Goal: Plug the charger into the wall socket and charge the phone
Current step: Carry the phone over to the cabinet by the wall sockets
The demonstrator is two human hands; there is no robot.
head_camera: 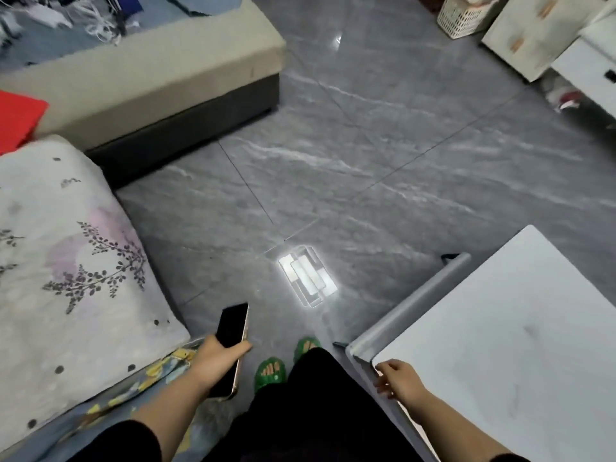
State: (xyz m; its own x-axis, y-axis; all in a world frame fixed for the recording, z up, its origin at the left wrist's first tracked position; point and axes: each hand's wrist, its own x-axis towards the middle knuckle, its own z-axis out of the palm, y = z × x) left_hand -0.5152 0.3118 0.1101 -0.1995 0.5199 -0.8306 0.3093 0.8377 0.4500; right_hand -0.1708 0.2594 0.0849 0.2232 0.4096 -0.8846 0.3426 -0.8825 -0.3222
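Black-screened phone [232,341] clamped in left hand [218,360], over floor just left of green slippers [270,373]. Right hand [398,378] loose, fingers apart, touching table [500,328] corner. No charger or socket visible; step: locating them next.

blk sleeves [133,438], blk trousers [310,411], grn sandals [270,373]
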